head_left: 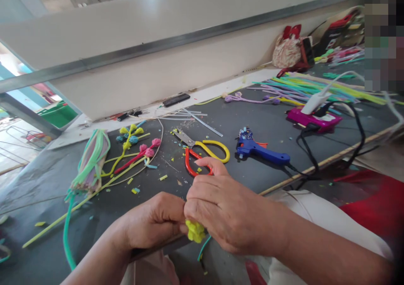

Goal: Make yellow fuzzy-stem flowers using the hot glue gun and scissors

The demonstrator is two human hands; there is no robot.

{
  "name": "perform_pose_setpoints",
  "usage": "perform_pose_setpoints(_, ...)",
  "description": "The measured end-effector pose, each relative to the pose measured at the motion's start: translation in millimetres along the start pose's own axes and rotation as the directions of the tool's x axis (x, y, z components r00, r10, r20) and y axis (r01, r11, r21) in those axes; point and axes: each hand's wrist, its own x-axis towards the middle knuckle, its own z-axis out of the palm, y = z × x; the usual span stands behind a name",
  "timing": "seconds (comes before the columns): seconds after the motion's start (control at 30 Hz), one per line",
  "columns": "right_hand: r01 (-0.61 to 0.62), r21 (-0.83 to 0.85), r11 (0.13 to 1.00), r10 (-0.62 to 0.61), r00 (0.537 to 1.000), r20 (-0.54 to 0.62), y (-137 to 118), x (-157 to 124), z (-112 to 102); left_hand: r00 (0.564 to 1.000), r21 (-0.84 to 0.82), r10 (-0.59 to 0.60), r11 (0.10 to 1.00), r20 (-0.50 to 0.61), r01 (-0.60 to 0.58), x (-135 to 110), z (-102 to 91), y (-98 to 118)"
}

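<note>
My left hand (154, 222) and my right hand (221, 209) meet low in the middle, both with fingers closed on a small yellow knotted bud (195, 231) made of soft cord. A thin teal stem (204, 247) trails down from the bud. Just beyond my right thumb lie scissors (202, 150) with one red and one yellow handle. To the right of the scissors a blue glue gun (261, 150) rests on its side on the dark table (47, 184).
Finished stems with yellow, blue and pink buds (135, 144) lie at the left beside a bundle of green and lilac cords (90, 163). Several long coloured cords (299, 89) fan out at the back right near a pink box (312, 118), a black cable (360, 137) and a floral bag (288, 49).
</note>
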Motion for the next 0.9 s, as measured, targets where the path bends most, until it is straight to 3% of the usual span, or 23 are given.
perform_pose_setpoints(0.1, -0.100, 0.124, 0.987, 0.121, 0.976, -0.179, 1.2, 1.1, 5.3, 0.997, 0.021, 0.031, 0.999, -0.077, -0.029, -1.2, -2.1, 1.5)
perform_pose_setpoints(0.23, -0.294, 0.287, 0.911, 0.375, 0.881, -0.289, 6.6, 1.2, 6.1, 0.949, 0.134, 0.120, 0.987, -0.292, -0.084, -3.2, -7.4, 2.6)
perform_pose_setpoints(0.37, -0.389, 0.395, 0.832, 0.482, 0.860, -0.168, 6.3, 2.0, 3.9, 0.901, 0.254, 0.183, 0.964, -0.393, -0.085, -3.1, -10.2, 2.5)
perform_pose_setpoints(0.67, -0.569, 0.526, 0.632, 0.652, 0.758, 0.037, 0.5, 7.9, 1.0, 0.913, 0.269, 0.163, 0.961, -0.374, -0.062, -4.4, -7.1, -0.8)
perform_pose_setpoints(0.9, -0.688, 0.639, 0.345, 0.719, 0.631, 0.291, 1.6, 7.8, 2.3, 0.915, 0.272, 0.169, 0.960, -0.367, -0.068, -5.6, -6.6, -2.4)
